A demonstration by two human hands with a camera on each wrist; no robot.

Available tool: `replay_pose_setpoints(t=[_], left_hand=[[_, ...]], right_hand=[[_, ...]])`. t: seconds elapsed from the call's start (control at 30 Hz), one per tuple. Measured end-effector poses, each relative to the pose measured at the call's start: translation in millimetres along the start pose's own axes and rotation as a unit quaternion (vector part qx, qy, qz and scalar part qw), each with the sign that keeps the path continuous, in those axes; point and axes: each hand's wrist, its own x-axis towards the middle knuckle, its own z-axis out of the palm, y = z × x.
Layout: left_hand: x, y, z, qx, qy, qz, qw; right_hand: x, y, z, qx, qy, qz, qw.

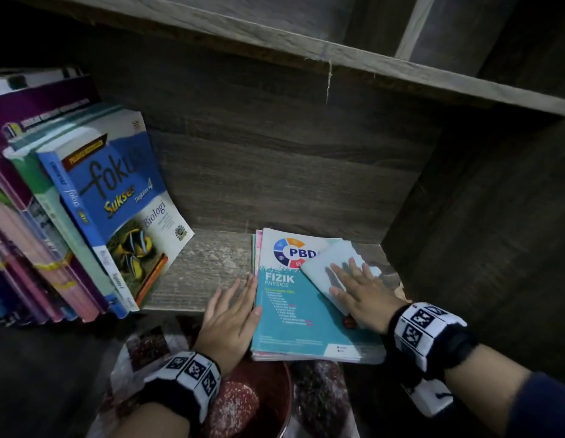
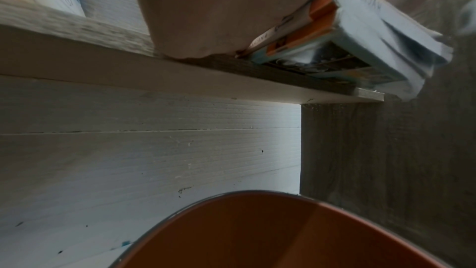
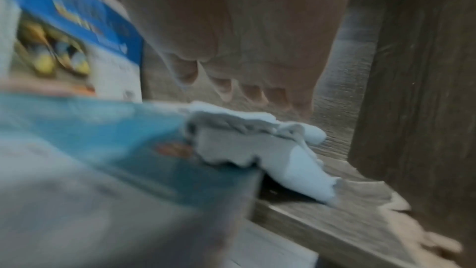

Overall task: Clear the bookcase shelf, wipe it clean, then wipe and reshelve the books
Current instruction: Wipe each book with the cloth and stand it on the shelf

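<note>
A stack of thin books lies flat on the right of the wooden shelf, topped by a teal Fizik book that sticks out over the front edge. A pale blue cloth lies on that book's far right corner. My right hand presses flat on the cloth with fingers straight and spread. My left hand lies flat with straight fingers against the stack's left edge. In the wrist views the left palm meets the stack, and the right hand shows above the cloth.
Several books lean upright at the shelf's left, a blue Biologi book outermost. A red bucket sits below the shelf edge. The bookcase's side panel stands close on the right, and the upper shelf is overhead.
</note>
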Motion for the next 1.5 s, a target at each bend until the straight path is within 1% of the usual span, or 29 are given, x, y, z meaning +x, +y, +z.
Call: replay_pose_setpoints(t=[0.17, 0.3, 0.5, 0.57, 0.63, 0.7, 0.87, 0.93, 1.03, 1.13, 1.17, 1.27, 1.3, 1.4, 1.5], left_hand=[[-0.3, 2.8, -0.7, -0.003, 0.011, -0.001, 1.000], [0.6, -1.3, 7.5, -0.021, 0.036, 0.009, 0.999], [-0.2, -5.8, 14.2, 0.007, 0.071, 0.022, 0.997], [-0.6, -6.5, 14.6, 0.007, 0.081, 0.028, 0.996], [-1.7, -6.9, 14.6, 0.009, 0.097, 0.039, 0.995], [-2.8, -6.7, 14.8, 0.012, 0.105, 0.047, 0.993], [-5.3, -6.2, 16.3, 0.009, 0.114, 0.045, 0.992], [-5.1, -5.4, 16.1, 0.010, 0.116, 0.043, 0.992], [-4.8, -6.5, 16.3, 0.011, 0.115, 0.044, 0.992], [-3.8, -6.7, 16.8, 0.011, 0.120, 0.042, 0.992], [-3.4, -6.1, 16.7, 0.011, 0.122, 0.040, 0.992], [-3.7, -5.5, 16.6, 0.006, 0.126, 0.038, 0.991], [-3.7, -5.7, 16.8, 0.004, 0.129, 0.039, 0.991], [-3.3, -4.5, 17.1, 0.004, 0.145, 0.045, 0.988], [-2.0, -3.8, 19.1, 0.006, 0.159, 0.043, 0.986]], right_hand=[[39.7, 0.9, 2.2, -0.015, -0.027, 0.020, 0.999], [75.6, -3.4, -6.0, -0.088, -0.022, 0.045, 0.995], [109.8, -24.1, -12.9, -0.161, -0.020, 0.034, 0.986], [114.5, -33.7, -11.9, -0.161, -0.009, 0.027, 0.987], [114.1, -44.8, -11.9, -0.129, -0.004, 0.006, 0.992], [108.8, -54.8, -13.2, -0.110, -0.017, -0.019, 0.994], [83.7, -63.9, -7.5, -0.103, -0.027, -0.077, 0.991], [65.2, -62.4, 1.1, -0.107, -0.010, -0.090, 0.990], [28.0, -55.9, 12.4, -0.104, 0.037, -0.100, 0.989], [1.8, -49.9, 16.0, -0.047, 0.118, -0.083, 0.988], [1.2, -48.9, 17.4, -0.031, 0.130, -0.067, 0.989], [18.5, -46.5, 30.7, -0.007, 0.095, -0.023, 0.995], [25.5, -45.8, 33.6, -0.004, 0.094, -0.013, 0.995], [44.0, -38.2, 33.4, -0.002, 0.122, 0.013, 0.992], [53.9, -34.0, 30.0, -0.014, 0.123, 0.043, 0.991]])
